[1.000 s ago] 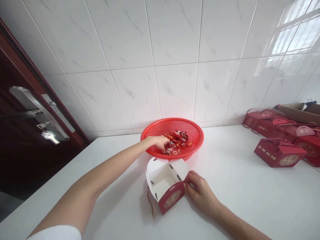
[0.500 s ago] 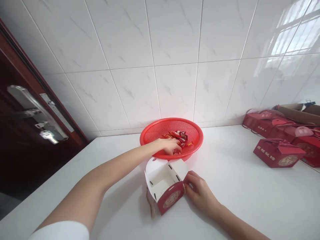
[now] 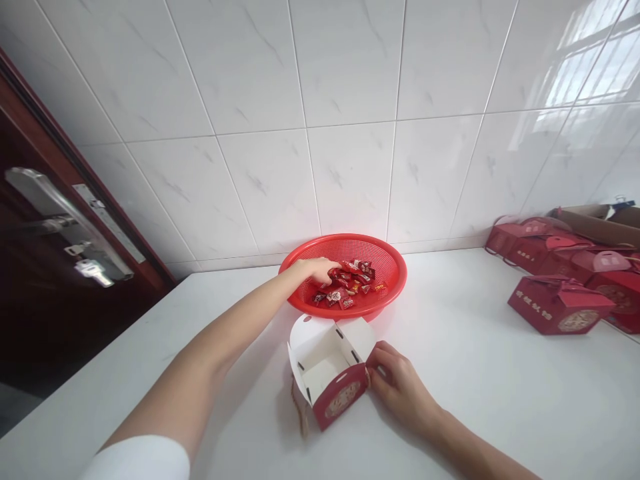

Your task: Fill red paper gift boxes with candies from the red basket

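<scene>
My left hand (image 3: 323, 270) reaches into a red plastic mesh basket (image 3: 395, 267). Its fingers are apart, with the tips touching red-wrapped candies (image 3: 337, 293) heaped on the bottom; the fingertips are partly hidden. In front of the basket stands a small red gift box (image 3: 327, 401), its white inside facing up with the flaps spread and no candy visible in it. My right hand (image 3: 393, 373) is closed on the box's right corner, thumb and fingers pinching the edge. A twisted cord (image 3: 301, 410) hangs at the box's left side.
Several red gift boxes (image 3: 560, 307) with closed tops stand on the right of the white table (image 3: 450, 400), beside an open brown carton (image 3: 590, 223). White tiles (image 3: 350, 167) rise behind. A dark red door (image 3: 40, 280) with keys in its lock is on the left.
My left hand has moved back and left inside the basket, uncovering candies near the front rim. My right hand and the open box stay put.
</scene>
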`<action>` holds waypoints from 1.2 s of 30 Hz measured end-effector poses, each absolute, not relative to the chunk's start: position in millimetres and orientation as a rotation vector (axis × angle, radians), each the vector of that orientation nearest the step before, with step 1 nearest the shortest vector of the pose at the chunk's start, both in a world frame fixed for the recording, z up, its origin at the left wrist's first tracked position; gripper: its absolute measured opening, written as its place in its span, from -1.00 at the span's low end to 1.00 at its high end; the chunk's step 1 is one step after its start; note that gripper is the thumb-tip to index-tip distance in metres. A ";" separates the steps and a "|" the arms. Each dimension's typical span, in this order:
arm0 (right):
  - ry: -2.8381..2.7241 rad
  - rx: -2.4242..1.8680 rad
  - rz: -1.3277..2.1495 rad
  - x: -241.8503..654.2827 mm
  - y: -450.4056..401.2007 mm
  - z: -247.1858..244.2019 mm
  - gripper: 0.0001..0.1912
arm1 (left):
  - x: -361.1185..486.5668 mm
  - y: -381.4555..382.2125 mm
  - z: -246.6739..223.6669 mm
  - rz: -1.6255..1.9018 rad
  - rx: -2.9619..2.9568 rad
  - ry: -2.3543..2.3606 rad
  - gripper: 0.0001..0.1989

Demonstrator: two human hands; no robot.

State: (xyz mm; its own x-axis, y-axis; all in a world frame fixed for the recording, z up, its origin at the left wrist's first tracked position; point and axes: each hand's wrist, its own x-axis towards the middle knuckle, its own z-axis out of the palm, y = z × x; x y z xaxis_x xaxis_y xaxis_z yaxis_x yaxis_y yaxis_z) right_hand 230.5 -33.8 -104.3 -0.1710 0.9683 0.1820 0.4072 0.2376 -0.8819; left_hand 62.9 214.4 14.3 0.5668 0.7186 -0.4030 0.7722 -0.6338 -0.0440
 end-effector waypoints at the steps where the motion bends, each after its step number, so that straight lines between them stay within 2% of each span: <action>1: -1.720 -1.281 0.893 230.6 -33.7 -104.4 -0.81 | 62.7 215.9 12.9 -0.595 2.645 1.294 -0.23; 7: -1.709 -1.276 0.884 230.8 -34.2 -103.7 -0.82 | 69.2 209.7 10.1 -0.586 2.609 1.356 -0.30; 12: -1.711 -1.286 0.879 230.8 -34.4 -103.0 -0.81 | 73.9 195.0 18.7 -0.587 2.595 1.313 -0.06; 14: -1.716 -1.284 0.880 230.8 -34.2 -103.3 -0.81 | 75.3 192.4 20.5 -0.601 2.594 1.284 -0.03; 19: -1.715 -1.270 0.881 230.6 -34.6 -104.1 -0.80 | 76.6 192.3 21.9 -0.598 2.611 1.152 -0.16; 25: -1.718 -1.256 0.864 230.7 -34.5 -104.4 -0.81 | 67.5 196.3 30.0 -0.560 2.606 1.165 -0.21; 30: -1.716 -1.268 0.875 229.9 -33.8 -103.7 -0.81 | 62.8 190.8 32.4 -0.765 2.492 1.346 -0.60; 36: -1.733 -1.265 0.872 231.2 -34.6 -104.4 -0.82 | 75.4 164.3 19.3 -0.995 2.371 1.404 -0.53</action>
